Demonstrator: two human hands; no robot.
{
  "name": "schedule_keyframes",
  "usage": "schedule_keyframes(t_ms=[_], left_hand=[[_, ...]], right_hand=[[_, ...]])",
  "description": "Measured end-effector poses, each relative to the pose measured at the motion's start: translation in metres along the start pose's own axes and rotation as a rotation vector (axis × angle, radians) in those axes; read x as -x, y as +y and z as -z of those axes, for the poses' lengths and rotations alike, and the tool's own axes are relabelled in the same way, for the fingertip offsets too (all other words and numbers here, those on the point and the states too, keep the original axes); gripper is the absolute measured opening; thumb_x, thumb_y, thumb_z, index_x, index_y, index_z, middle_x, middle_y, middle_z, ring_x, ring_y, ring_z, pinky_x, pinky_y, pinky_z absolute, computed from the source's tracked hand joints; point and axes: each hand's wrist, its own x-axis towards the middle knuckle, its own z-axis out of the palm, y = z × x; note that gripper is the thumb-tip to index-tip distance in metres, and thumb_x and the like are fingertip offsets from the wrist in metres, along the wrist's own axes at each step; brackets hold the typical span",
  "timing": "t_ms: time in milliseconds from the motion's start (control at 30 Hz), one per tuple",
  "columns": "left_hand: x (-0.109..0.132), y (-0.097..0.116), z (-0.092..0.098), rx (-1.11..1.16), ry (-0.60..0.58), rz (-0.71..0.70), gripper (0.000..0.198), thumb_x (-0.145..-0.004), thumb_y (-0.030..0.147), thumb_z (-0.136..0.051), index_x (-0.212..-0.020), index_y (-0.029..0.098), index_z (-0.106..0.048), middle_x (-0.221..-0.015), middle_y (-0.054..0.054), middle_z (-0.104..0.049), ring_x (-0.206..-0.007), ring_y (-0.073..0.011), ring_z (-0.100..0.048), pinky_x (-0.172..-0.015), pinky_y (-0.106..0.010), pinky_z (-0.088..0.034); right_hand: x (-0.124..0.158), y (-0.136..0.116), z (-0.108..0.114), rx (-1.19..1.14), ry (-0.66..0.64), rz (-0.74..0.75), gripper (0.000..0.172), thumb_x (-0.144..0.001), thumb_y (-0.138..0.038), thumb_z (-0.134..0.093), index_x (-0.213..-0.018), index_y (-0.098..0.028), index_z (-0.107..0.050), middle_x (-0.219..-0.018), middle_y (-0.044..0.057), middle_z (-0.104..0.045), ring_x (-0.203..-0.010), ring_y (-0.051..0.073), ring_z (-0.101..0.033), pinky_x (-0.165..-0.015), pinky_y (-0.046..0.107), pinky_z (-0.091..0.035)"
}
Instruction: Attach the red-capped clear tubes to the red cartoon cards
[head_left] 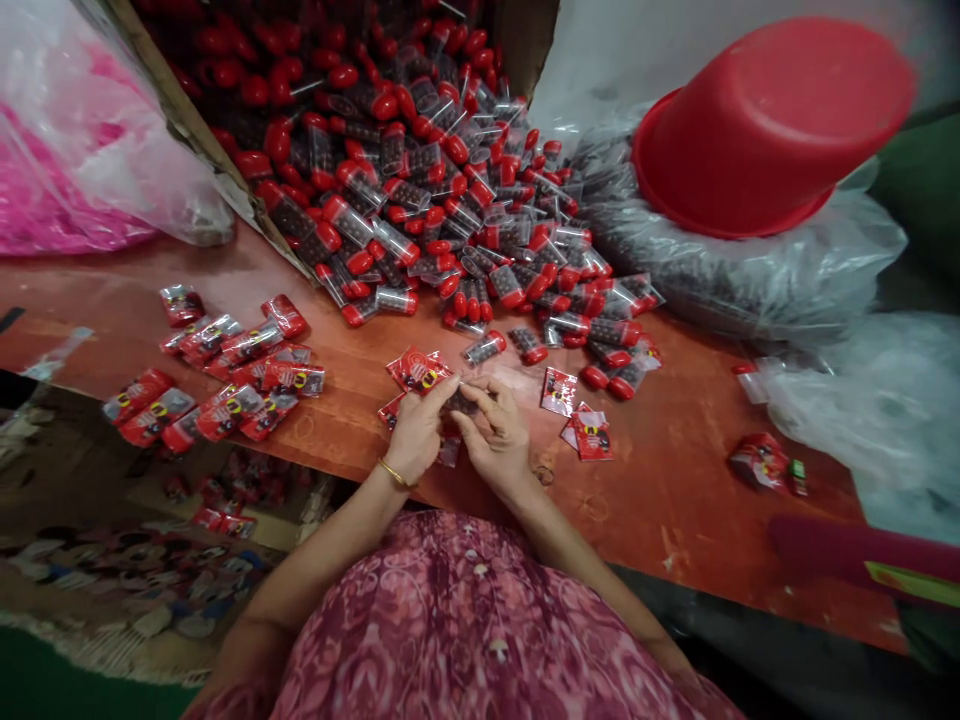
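Observation:
My left hand (417, 432) and my right hand (496, 432) meet over the table near its front edge. Between their closed fingertips is a small clear plastic tube with dark contents (460, 402), partly hidden by the fingers. Red printed sleeves (417, 370) lie flat just beyond my left hand. Two loose tubes with dark contents, one of them a red-ended tube (528, 345), rest beyond the fingertips. More red printed sleeves (591, 434) lie to the right of my right hand. At the left is a group of tubes wrapped in red printed sleeves (229, 408).
A large heap of red-ended clear tubes (442, 215) spills from a cardboard box (536, 45) onto the orange-red table (675, 470). At the right back, an upturned red bucket (772, 120) sits on a filled plastic bag (720, 275). A bag of pink items (67, 160) stands at the left.

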Motion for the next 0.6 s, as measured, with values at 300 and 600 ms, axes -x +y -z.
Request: schedule_keyframes(t_ms=[300, 600], left_hand=[[0.002, 0.004, 0.005, 0.051, 0.021, 0.065, 0.004, -0.063, 0.013, -0.067, -0.067, 0.013, -0.067, -0.067, 0.000, -0.069, -0.067, -0.0110, -0.064, -0.071, -0.022, -0.047], [-0.009, 0.050, 0.052, 0.142, 0.121, 0.032, 0.022, -0.085, 0.035, -0.053, -0.073, 0.020, -0.062, -0.082, -0.002, -0.071, -0.080, -0.0138, -0.067, -0.072, -0.025, -0.051]], right_hand=[[0.001, 0.009, -0.015, -0.404, 0.049, -0.402, 0.022, -0.072, -0.034, -0.067, -0.088, -0.021, -0.060, -0.074, 0.000, -0.063, -0.064, 0.013, -0.057, -0.062, 0.027, -0.051], [-0.025, 0.011, -0.038, -0.007, -0.106, -0.081, 0.022, -0.077, -0.041, -0.064, -0.076, -0.019, -0.060, -0.065, -0.001, -0.059, -0.060, 0.012, -0.052, -0.060, 0.026, -0.042]])
